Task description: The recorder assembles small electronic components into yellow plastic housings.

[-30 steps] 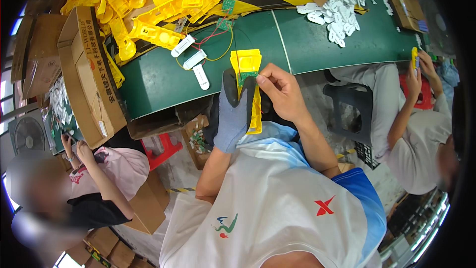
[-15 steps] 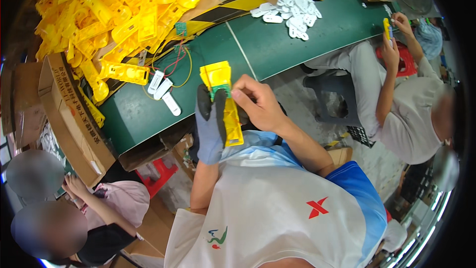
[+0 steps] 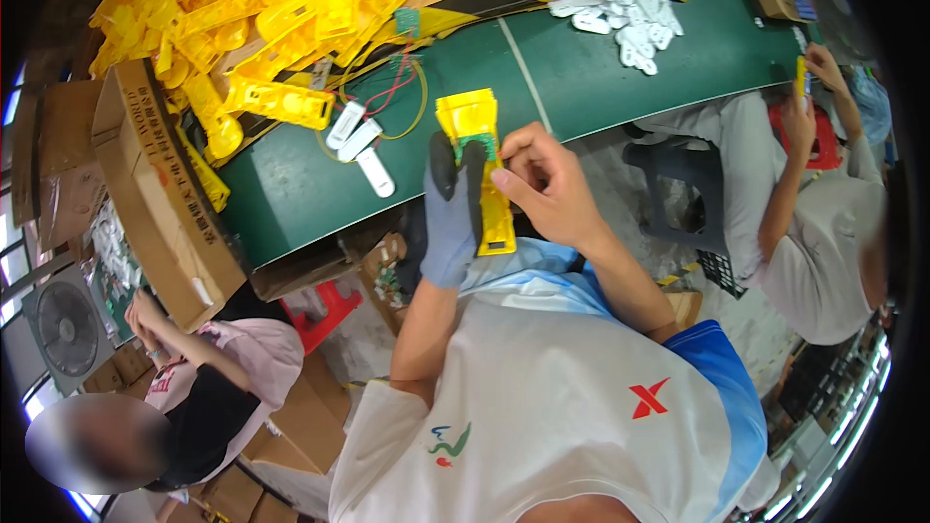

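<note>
My left hand (image 3: 449, 218), in a grey glove with dark fingertips, is closed round a long yellow plastic shell (image 3: 497, 223). A small green circuit board (image 3: 475, 147) lies in the shell under the gloved thumb. My bare right hand (image 3: 552, 184) is at the shell's right edge beside the board, its thumb and forefinger bent toward each other. Whatever its fingertips hold, if anything, is too small to make out. Left of the shell, several white oval plastic pieces (image 3: 375, 172) lie on the green table (image 3: 291, 203), by red and yellow wires (image 3: 422, 102).
Yellow shells (image 3: 291, 24) are heaped at the back left, and white pieces (image 3: 644, 10) at the back. Cardboard boxes (image 3: 160, 194) stand left. One person (image 3: 223, 358) sits at lower left; another (image 3: 823, 232), at right, holds a yellow part. A dark stool (image 3: 678, 194) is below the table edge.
The whole view has shifted, so the table and my hands appear further right and slightly higher. My right thumb and forefinger look a little further apart; my left hand keeps its hold.
</note>
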The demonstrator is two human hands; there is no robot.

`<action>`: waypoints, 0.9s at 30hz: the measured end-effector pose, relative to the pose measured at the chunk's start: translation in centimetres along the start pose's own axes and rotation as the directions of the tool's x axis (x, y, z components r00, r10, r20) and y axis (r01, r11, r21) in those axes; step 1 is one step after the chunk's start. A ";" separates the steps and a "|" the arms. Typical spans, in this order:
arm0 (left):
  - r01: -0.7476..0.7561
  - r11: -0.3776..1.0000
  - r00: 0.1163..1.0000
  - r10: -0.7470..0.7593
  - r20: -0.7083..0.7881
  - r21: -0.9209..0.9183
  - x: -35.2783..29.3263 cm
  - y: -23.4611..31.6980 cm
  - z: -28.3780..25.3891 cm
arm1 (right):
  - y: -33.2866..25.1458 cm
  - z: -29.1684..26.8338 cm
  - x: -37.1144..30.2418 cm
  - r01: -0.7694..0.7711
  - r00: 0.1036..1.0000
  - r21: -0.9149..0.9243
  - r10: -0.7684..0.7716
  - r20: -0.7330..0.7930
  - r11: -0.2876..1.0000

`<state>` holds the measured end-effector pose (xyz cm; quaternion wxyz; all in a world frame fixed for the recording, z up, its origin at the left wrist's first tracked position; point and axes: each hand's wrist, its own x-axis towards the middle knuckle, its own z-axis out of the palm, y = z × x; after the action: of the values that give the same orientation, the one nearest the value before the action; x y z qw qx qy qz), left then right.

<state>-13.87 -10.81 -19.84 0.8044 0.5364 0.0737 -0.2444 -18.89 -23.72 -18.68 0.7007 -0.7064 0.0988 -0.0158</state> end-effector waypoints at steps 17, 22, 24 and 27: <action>-0.097 0.972 0.994 0.085 0.064 0.213 0.6 -0.6 -0.3 | -0.4 -0.6 -0.2 0.121 0.977 -0.377 -0.176 -0.117 0.918; 0.092 0.991 0.987 -0.103 0.124 0.096 0.3 0.8 0.0 | 1.5 -0.3 0.1 -0.083 0.983 0.136 0.104 -0.149 0.987; 0.075 0.992 0.990 -0.086 0.111 0.104 0.4 0.9 0.2 | 1.7 0.0 0.4 -0.076 0.983 0.107 0.092 -0.158 0.991; 0.011 0.990 0.995 -0.026 0.101 0.143 0.6 0.2 0.1 | 1.1 0.3 0.6 -0.071 0.978 0.051 0.080 -0.194 0.996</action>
<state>-13.24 -10.99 -19.88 0.7645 0.5785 0.0195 -0.2837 -18.40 -23.56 -19.80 0.7030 -0.6815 0.1938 -0.0609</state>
